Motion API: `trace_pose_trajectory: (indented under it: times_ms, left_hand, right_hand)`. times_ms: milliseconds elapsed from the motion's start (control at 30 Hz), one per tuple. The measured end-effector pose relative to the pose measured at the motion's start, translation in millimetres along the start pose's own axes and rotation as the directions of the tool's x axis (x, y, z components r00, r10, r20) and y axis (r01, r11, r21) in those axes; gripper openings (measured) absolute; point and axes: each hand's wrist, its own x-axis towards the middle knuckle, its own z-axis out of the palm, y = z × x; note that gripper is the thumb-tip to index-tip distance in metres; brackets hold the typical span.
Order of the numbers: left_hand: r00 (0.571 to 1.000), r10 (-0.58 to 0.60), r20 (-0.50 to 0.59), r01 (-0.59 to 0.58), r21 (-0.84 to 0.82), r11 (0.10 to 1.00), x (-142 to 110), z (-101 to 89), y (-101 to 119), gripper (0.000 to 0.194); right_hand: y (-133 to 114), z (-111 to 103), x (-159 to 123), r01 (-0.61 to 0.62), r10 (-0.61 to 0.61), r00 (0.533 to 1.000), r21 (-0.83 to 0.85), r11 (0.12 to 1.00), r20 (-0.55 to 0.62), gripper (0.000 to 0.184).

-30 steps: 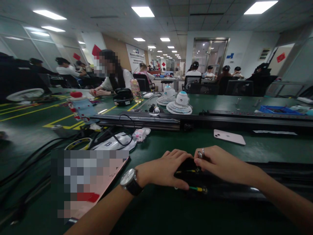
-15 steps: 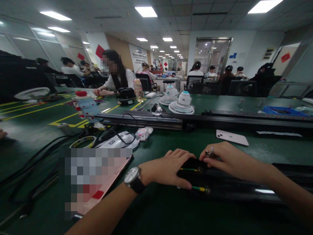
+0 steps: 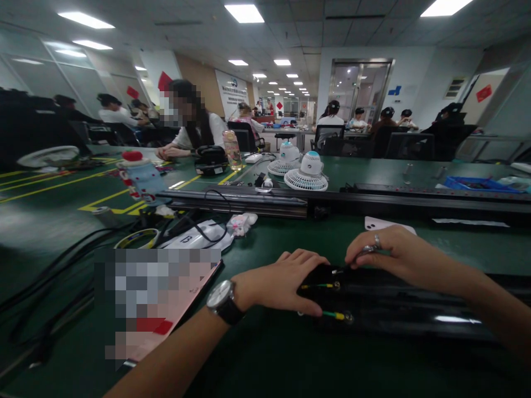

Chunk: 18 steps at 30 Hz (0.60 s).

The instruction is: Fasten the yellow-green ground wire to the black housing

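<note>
A long glossy black housing (image 3: 398, 301) lies on the green table in front of me, running off to the right. Two short green-and-yellow wires (image 3: 332, 315) end in ring terminals on its left end. My left hand (image 3: 286, 282), a watch on its wrist, grips that end, thumb on the near side and fingers over the far side. Just above the housing's far edge, my right hand (image 3: 385, 249) has its fingertips pinched together. Rings show on its fingers, and whatever the fingertips hold is too small to make out. A small shiny piece (image 3: 337, 271) lies by them.
Behind my right hand lies a pale phone (image 3: 371, 223). Long metal bars (image 3: 249, 204) cross the table beyond, with white fans (image 3: 307, 176) behind them. To the left are a pink folder (image 3: 182, 309), a tape roll (image 3: 136, 239) and black cables (image 3: 50, 287). A person (image 3: 199, 124) sits across.
My right hand has lifted slightly and shifted right, fingertips leaving the housing's end and now covering part of the phone. My left hand keeps its hold. The view has shifted a little.
</note>
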Motion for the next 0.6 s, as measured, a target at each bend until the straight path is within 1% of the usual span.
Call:
trace_pose_trajectory:
  times_ms: [167, 367, 467, 600]
  left_hand:
    - [1.0, -0.005, 0.016, 0.005, 0.01, 1.0, 1, 0.3, -3, 0.08]
    - [1.0, -0.007, 0.02, 0.007, 0.011, 1.0, 1, 0.4, -3, 0.08]
    - [1.0, -0.013, 0.024, 0.013, 0.017, 1.0, 0, -0.3, -2, 0.081]
    - [1.0, -0.011, 0.021, 0.011, 0.004, 1.0, 0, -1.6, 1, 0.08]
  right_hand:
    - [-3, 6, 2, -0.025, 0.024, 1.0, -0.029, 0.999, -0.017, 0.015]
    - [-2, 16, 6, -0.083, 0.077, 0.988, -0.045, 0.996, -0.134, 0.013]
    - [3, 20, 6, -0.126, 0.131, 0.976, 0.036, 0.991, -0.176, 0.013]
    - [10, 26, 5, -0.166, 0.19, 0.965, 0.139, 0.976, -0.182, 0.013]
